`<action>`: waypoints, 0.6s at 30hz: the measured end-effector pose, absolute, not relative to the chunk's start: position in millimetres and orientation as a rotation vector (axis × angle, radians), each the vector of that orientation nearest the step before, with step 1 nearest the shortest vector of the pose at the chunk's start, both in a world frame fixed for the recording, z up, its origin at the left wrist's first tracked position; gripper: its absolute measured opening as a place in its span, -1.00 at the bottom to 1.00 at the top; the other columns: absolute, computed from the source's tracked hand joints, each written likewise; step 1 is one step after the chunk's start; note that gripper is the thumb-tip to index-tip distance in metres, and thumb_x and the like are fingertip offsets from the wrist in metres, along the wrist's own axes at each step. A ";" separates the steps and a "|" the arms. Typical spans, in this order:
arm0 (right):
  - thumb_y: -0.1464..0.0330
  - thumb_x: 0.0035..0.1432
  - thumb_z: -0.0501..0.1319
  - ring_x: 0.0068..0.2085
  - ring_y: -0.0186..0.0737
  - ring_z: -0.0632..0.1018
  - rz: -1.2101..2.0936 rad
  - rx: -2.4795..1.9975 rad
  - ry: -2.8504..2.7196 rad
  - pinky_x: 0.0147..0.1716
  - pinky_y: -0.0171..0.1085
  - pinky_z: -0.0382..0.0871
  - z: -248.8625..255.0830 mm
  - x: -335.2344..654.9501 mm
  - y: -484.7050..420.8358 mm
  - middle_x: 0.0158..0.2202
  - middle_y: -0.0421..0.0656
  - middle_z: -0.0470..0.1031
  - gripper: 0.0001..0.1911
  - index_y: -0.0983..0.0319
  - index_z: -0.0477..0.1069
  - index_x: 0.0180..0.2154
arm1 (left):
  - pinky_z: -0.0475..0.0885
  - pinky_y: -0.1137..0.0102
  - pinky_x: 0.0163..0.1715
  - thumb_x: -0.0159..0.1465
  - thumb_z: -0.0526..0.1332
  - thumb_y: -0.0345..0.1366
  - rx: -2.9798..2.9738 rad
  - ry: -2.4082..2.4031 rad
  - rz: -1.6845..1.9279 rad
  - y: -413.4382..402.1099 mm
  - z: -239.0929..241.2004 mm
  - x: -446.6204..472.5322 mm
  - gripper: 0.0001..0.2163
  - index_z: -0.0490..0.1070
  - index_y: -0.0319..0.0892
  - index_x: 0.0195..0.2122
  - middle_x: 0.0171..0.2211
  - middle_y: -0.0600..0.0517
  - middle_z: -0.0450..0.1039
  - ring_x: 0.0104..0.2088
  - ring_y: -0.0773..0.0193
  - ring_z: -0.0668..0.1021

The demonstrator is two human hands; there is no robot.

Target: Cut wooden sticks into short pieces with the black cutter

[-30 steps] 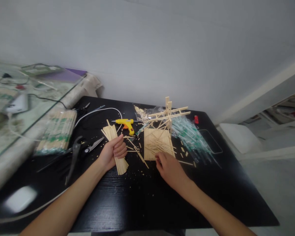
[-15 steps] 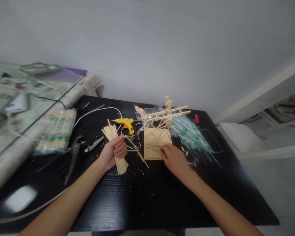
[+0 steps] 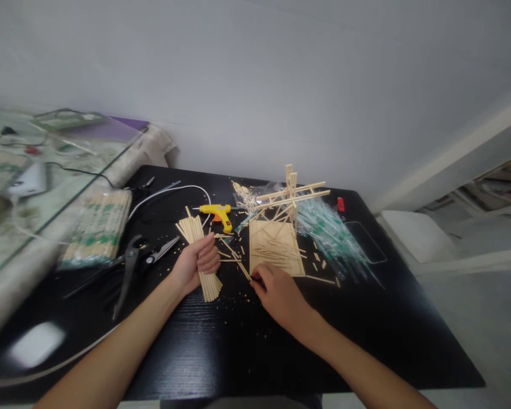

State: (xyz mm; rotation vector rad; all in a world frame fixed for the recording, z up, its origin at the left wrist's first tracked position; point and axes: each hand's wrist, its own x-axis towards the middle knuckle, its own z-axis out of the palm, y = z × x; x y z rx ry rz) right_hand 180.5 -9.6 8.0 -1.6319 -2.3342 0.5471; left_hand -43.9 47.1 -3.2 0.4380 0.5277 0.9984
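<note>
My left hand (image 3: 197, 262) is closed around a fanned bundle of wooden chopsticks (image 3: 191, 227), held upright above the table with the ends poking out above and below the fist. My right hand (image 3: 272, 287) has its thumb and forefinger pinched at the near end of a loose chopstick (image 3: 241, 266) lying slantwise on the tabletop. Just beyond that hand lies a flat square panel of sticks (image 3: 259, 229), with loose thin sticks (image 3: 276, 249) strewn over it. Behind the panel stands a stick framework (image 3: 293, 199) with crossing bars.
A yellow glue gun (image 3: 219, 213) lies behind the bundle. Pliers (image 3: 130, 272), scissors (image 3: 164, 250) and a wrapped chopstick pack (image 3: 97, 224) are on the left. Green-printed plastic wrappers (image 3: 327, 227) and a red object (image 3: 340, 203) sit at the right of the black table (image 3: 247, 352).
My right hand has moved left and nearer, off the loose sticks on the panel, to the end of a chopstick beside it. My left hand keeps its grip on the bundle.
</note>
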 end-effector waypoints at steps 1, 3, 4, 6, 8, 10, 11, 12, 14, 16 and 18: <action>0.52 0.27 0.25 -0.20 -0.10 0.59 0.566 -1.664 -2.341 -0.21 -0.23 0.41 8.6 176.8 -10.8 -0.23 -0.10 0.56 -0.89 0.21 0.39 -0.21 | 0.11 0.56 -0.76 0.37 0.22 -0.24 0.438 0.530 1.000 47.1 -3.2 -44.0 -0.50 0.05 -0.15 -0.68 -0.78 0.24 -0.08 -0.77 0.49 0.06; 0.57 0.27 0.21 -0.20 -0.09 0.59 0.586 -1.733 -2.361 -0.23 -0.22 0.41 9.8 172.7 -12.2 -0.22 -0.07 0.56 -0.85 0.22 0.37 -0.18 | 0.11 0.56 -0.76 0.37 0.23 -0.24 0.438 0.532 1.002 47.1 -2.9 -44.2 -0.50 0.06 -0.15 -0.68 -0.78 0.24 -0.07 -0.77 0.50 0.06; 0.59 0.27 0.18 -0.20 -0.08 0.59 0.587 -1.763 -2.374 -0.23 -0.22 0.41 10.2 172.0 -12.8 -0.22 -0.06 0.55 -0.83 0.23 0.37 -0.17 | 0.11 0.56 -0.76 0.37 0.23 -0.24 0.438 0.532 1.003 47.1 -2.6 -44.2 -0.51 0.07 -0.15 -0.68 -0.78 0.24 -0.07 -0.77 0.50 0.06; 0.63 0.25 0.14 -0.21 -0.07 0.59 0.561 -1.805 -2.409 -0.23 -0.21 0.41 9.6 173.0 -14.6 -0.23 -0.03 0.55 -0.80 0.25 0.35 -0.18 | 0.10 0.55 -0.76 0.36 0.24 -0.23 0.438 0.531 1.002 46.9 -1.9 -43.9 -0.51 0.08 -0.15 -0.68 -0.78 0.24 -0.06 -0.77 0.50 0.06; 0.66 0.23 0.11 -0.21 -0.06 0.58 0.498 -1.797 -2.447 -0.21 -0.20 0.42 7.2 176.7 -17.2 -0.24 -0.02 0.54 -0.77 0.25 0.34 -0.19 | 0.10 0.55 -0.76 0.35 0.25 -0.24 0.437 0.531 1.001 46.5 -1.1 -43.6 -0.51 0.09 -0.15 -0.68 -0.79 0.24 -0.05 -0.78 0.50 0.06; 0.68 0.21 0.08 -0.21 -0.06 0.56 0.417 -1.715 -2.491 -0.19 -0.19 0.42 4.1 183.2 -19.4 -0.24 -0.03 0.53 -0.74 0.24 0.33 -0.18 | 0.09 0.55 -0.76 0.34 0.27 -0.24 0.437 0.532 1.003 46.1 -0.6 -43.5 -0.52 0.10 -0.16 -0.68 -0.79 0.24 -0.05 -0.78 0.50 0.05; 0.68 0.21 0.06 -0.19 -0.06 0.55 0.373 -1.663 -2.513 -0.17 -0.18 0.42 3.0 187.8 -19.8 -0.22 -0.03 0.52 -0.72 0.24 0.32 -0.16 | 0.09 0.55 -0.76 0.33 0.27 -0.24 0.438 0.531 1.005 46.0 -0.6 -43.5 -0.52 0.11 -0.16 -0.68 -0.79 0.24 -0.05 -0.77 0.51 0.05; 0.69 0.20 0.05 -0.18 -0.06 0.54 0.330 -1.624 -2.535 -0.15 -0.17 0.42 2.6 193.2 -19.3 -0.20 -0.02 0.51 -0.70 0.24 0.32 -0.14 | 0.09 0.55 -0.76 0.33 0.27 -0.24 0.438 0.530 1.007 45.9 -0.8 -43.6 -0.52 0.11 -0.16 -0.68 -0.79 0.24 -0.05 -0.77 0.50 0.05; 0.71 0.18 0.02 -0.14 -0.03 0.52 0.235 -1.611 -2.569 -0.11 -0.15 0.41 4.7 206.5 -15.4 -0.16 0.01 0.49 -0.65 0.25 0.33 -0.12 | 0.10 0.55 -0.76 0.34 0.26 -0.24 0.439 0.527 1.009 46.0 -1.4 -43.9 -0.52 0.10 -0.16 -0.68 -0.79 0.24 -0.05 -0.77 0.50 0.05; 0.74 0.14 0.00 -0.11 -0.01 0.51 0.171 -1.645 -2.611 -0.08 -0.13 0.41 10.4 221.4 -7.7 -0.14 0.04 0.47 -0.62 0.28 0.35 -0.12 | 0.10 0.55 -0.76 0.36 0.24 -0.24 0.439 0.525 1.009 46.2 -2.1 -43.8 -0.51 0.09 -0.15 -0.68 -0.79 0.24 -0.05 -0.77 0.50 0.05; 0.76 0.12 -0.01 -0.11 0.00 0.51 0.153 -1.673 -2.679 -0.08 -0.12 0.40 17.5 235.7 1.8 -0.13 0.05 0.45 -0.60 0.31 0.38 -0.11 | 0.10 0.55 -0.76 0.36 0.24 -0.25 0.436 0.524 1.007 46.5 -2.7 -43.5 -0.51 0.09 -0.15 -0.69 -0.79 0.24 -0.05 -0.78 0.50 0.05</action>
